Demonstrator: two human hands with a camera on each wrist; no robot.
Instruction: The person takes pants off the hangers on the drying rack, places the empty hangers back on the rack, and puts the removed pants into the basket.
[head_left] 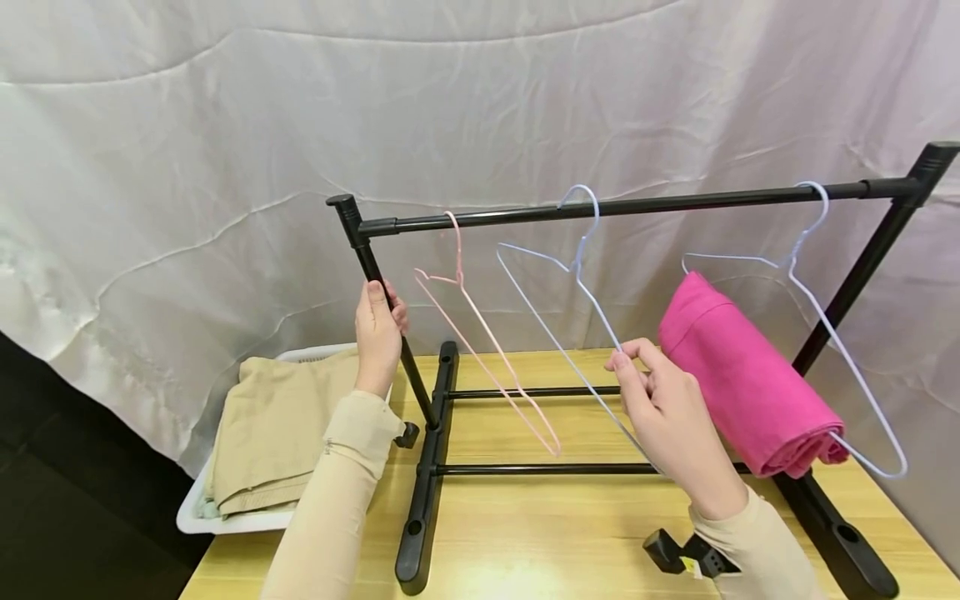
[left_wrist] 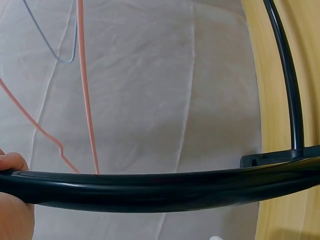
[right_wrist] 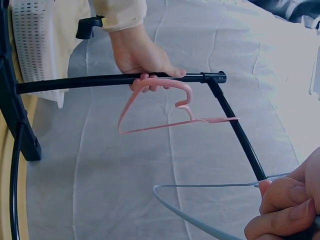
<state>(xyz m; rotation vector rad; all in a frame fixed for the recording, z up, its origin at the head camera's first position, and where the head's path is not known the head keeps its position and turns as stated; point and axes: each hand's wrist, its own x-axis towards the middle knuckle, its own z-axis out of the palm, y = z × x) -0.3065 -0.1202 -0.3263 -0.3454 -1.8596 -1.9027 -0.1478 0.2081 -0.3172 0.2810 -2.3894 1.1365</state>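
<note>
My left hand [head_left: 379,333] grips the left upright post of a black garment rack [head_left: 480,218], fingers wrapped round it, as the right wrist view also shows. With thumb and fingers, my right hand [head_left: 663,412] pinches the near side of a blue hanger [head_left: 543,321], whose hook is over the top bar. Left of it a pink hanger [head_left: 495,342] hangs bare from the same bar. Toward the right end, another blue hanger [head_left: 840,342] carries a folded bright pink cloth [head_left: 750,375] over its lower bar.
A white plastic basket [head_left: 191,523] with folded khaki cloth [head_left: 281,425] stands left of the rack on the wooden table [head_left: 540,533]. The rack's black feet [head_left: 427,500] and lower crossbars rest low over the tabletop. A pale curtain [head_left: 450,108] hangs behind.
</note>
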